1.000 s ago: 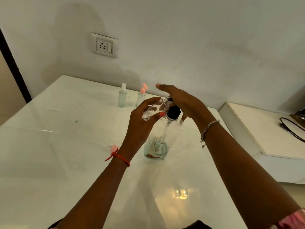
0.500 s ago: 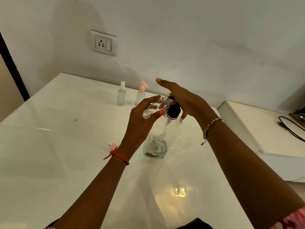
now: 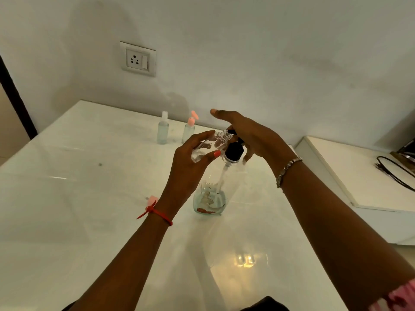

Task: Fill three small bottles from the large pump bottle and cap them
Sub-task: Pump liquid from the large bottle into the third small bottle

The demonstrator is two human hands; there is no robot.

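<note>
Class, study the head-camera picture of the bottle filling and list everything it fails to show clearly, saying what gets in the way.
1. Whether liquid is flowing from the spout: head view, the right hand covers the top of the black pump head.
2. Fill level of the small bottle: head view, clear contents, partly covered by fingers of the left hand.
3. Pink cap: head view, partly behind the left wrist.
4. Black cable: head view, cut off by the right edge.

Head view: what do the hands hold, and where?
Left hand grips the small bottle around its body; right hand presses the pump head.
</note>
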